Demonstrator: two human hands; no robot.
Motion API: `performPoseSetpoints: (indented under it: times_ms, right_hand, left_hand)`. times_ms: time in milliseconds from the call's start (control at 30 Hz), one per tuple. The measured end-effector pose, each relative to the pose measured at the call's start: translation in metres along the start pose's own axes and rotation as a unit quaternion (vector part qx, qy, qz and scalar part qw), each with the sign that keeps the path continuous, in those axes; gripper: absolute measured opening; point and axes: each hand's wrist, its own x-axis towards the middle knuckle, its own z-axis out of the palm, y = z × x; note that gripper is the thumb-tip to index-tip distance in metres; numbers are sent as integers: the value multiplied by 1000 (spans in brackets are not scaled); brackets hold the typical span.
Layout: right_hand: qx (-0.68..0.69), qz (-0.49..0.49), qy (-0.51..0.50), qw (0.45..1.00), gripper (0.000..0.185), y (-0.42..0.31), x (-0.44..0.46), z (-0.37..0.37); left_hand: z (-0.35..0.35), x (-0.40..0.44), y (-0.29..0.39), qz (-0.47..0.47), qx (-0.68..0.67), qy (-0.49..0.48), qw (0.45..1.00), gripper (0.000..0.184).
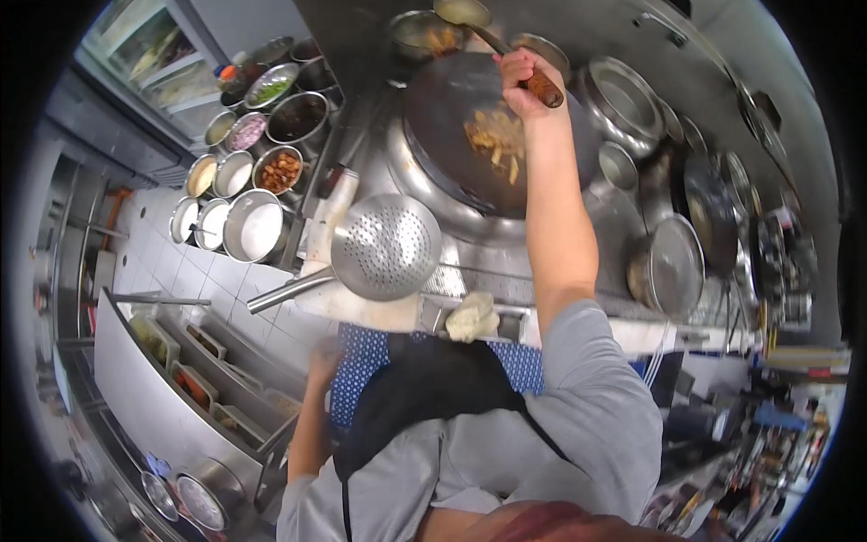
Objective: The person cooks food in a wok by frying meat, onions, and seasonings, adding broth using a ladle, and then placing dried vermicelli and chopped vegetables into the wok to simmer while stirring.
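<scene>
My right hand (531, 83) is wrapped round the wooden handle of a ladle (462, 12), its bowl held up past the far rim of the wok. Below that arm sits a dark wok (438, 113) on the steel range, with browned strips of food (495, 140) in it. My left hand (325, 363) hangs low by the blue patterned cloth at my waist, smeared by motion, so its fingers do not show clearly. In front of me a perforated strainer (386, 246) lies on the counter edge, beside a crumpled pale cloth (472, 318).
Left of the range stand several steel pots of ingredients, including a pot of white powder or liquid (255, 228) and one of brown chunks (278, 170). An open drawer (135, 379) with food trays is at lower left. Steel bowls (623, 99) and a pot (666, 266) sit at right.
</scene>
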Motion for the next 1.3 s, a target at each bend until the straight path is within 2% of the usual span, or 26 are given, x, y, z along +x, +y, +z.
performPoseSetpoints:
  times_ms: [33, 67, 100, 133, 167, 233, 267, 300, 333, 433, 467, 500, 533, 567, 600, 633, 667, 733, 767, 900, 1000, 1100, 1133, 1200, 1233, 1300]
  right_hand:
    - [-38, 6, 6, 999, 54, -1, -21, 3]
    - [-44, 7, 32, 998, 39, 0, -43, 4]
    - [-51, 10, 55, 997, 24, 2, -64, 8]
    - [-59, 14, 77, 995, 12, 3, -81, 11]
    - [-100, -15, 131, 986, 10, 2, -95, 11]
    - [-258, -13, 199, 945, 12, 0, -120, -3]
    - [-333, -10, 234, 913, 14, 1, -131, -8]
    - [-468, -40, 287, 835, 17, 17, -144, -9]
    - [-535, -42, 350, 768, 11, 27, -155, -11]
    - [-725, -100, 341, 590, 8, 51, -191, -30]
    - [-752, -113, 327, 561, 8, 47, -200, -41]
    - [-778, -125, 312, 531, 8, 45, -212, -51]
    - [-802, -136, 295, 501, 8, 50, -221, -52]
    - [-792, -116, 307, 515, 41, 54, -233, -48]
    - [-764, -107, 312, 555, 44, 61, -242, -40]
    - [-733, -97, 317, 595, 48, 69, -253, -32]
    - [-699, -88, 322, 633, 51, 73, -262, -29]
    - [-672, -69, 320, 664, 45, 69, -276, -33]
    - [-659, -58, 319, 679, 42, 66, -282, -36]
    - [-795, -87, 282, 530, 53, 45, -280, -83]
    - [-804, -157, 329, 470, 55, 43, -283, -86]
    - [-914, -270, 225, 202, 56, 22, -279, -130]
    - [-879, -220, 259, 335, 58, 24, -279, -127]
    - [-752, -103, 307, 574, 63, 41, -279, -110]
    - [-730, -96, 309, 602, 56, 41, -282, -99]
    - [-771, -107, 292, 555, 58, 37, -294, -103]
  left_hand:
    - [19, 27, -11, 45, 106, -65, 991, 52]
    - [40, 40, -11, 71, 75, -88, 991, 54]
    - [54, 51, 7, 52, 87, -175, 979, 55]
    - [85, 68, -13, 158, 71, -183, 968, 57]
    - [91, 63, 29, 112, 43, -268, 956, 62]
    - [153, 91, 0, 162, 172, -351, 906, 64]
    - [159, 79, 34, 132, 186, -387, 893, 63]
    - [155, 59, 86, 103, 200, -420, 879, 61]
    - [157, 45, 111, 108, 149, -440, 879, 59]
    - [192, 37, 116, 184, 17, -484, 855, 51]
    - [208, 38, 107, 216, -24, -494, 842, 48]
    - [220, 42, 100, 166, 20, -484, 859, 40]
    - [224, 41, 92, 189, 47, -465, 864, 40]
    - [224, 45, 86, 214, 74, -441, 868, 40]
    - [221, 50, 80, 238, 101, -416, 872, 40]
    - [213, 54, 76, 178, 158, -426, 873, 49]
    - [205, 56, 71, 200, 189, -382, 882, 49]
    - [187, 58, 67, 247, 252, -291, 889, 50]
    - [184, 59, 65, 253, 257, -286, 888, 47]
    - [165, 56, 48, 250, 263, -241, 900, 35]
    - [133, 49, 35, 180, 334, -196, 904, 34]
    - [95, 42, -21, 136, 237, -123, 954, 34]
    - [80, 31, -24, 109, 213, -102, 966, 33]
    - [65, 26, -57, 160, 244, -17, 956, 27]
    - [58, 40, -100, 131, 224, -60, 964, 23]
    - [29, 17, -65, -72, 26, -84, 994, 20]
